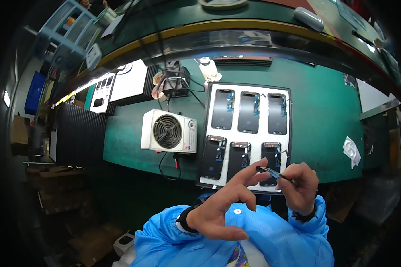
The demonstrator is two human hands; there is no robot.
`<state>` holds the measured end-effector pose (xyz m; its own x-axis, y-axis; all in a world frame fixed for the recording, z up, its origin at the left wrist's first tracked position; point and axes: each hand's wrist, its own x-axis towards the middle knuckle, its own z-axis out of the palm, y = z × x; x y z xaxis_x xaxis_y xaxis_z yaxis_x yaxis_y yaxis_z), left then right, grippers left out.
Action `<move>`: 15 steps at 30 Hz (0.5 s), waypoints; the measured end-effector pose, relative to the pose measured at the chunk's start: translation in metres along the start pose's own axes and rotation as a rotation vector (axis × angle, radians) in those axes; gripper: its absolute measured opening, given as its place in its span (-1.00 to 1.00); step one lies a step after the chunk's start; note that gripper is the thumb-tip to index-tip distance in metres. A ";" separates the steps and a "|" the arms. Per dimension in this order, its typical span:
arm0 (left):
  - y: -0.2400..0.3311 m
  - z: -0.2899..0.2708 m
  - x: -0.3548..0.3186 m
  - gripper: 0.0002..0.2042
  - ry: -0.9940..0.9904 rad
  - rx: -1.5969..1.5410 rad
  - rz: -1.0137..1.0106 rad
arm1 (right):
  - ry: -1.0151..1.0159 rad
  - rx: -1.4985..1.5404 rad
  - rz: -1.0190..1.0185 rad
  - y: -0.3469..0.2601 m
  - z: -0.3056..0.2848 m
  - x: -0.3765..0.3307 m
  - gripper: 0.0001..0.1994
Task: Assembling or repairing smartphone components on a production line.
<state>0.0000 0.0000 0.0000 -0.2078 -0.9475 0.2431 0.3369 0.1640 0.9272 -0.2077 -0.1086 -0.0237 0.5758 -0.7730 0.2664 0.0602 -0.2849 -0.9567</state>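
In front of my chest, my right hand point(302, 189) is closed, pinching a small thin strip point(272, 172) with bluish, shiny parts and a dark end, perhaps a flex cable. My left hand point(225, 204) has its fingers spread, the thumb well apart. Its index fingertip meets or nearly meets the strip's dark end. Behind both hands lies a black-edged tray point(236, 138) with a white lining. Two rows of dark phone screen assemblies point(223, 109) rest in it, with blue and copper parts showing. My fingers partly cover the front right screen assembly point(272, 155).
A white fan unit point(168, 131) stands left of the tray, its cable hanging over the bench edge. Behind it are a black box point(176, 82) and a white bottle point(208, 69). Stacked black trays point(80, 135) rise at the left. A crumpled white wrapper point(352, 151) lies right.
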 end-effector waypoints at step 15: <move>0.072 -0.008 -0.229 -0.64 0.074 -0.162 0.144 | -0.117 -0.321 -0.418 -0.066 0.183 -0.079 -0.83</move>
<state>0.0795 0.2264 0.0086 -0.0810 -0.9361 0.3423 0.5029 0.2582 0.8249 -0.1083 0.0753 -0.0031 0.6441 -0.4937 0.5842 0.0621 -0.7275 -0.6833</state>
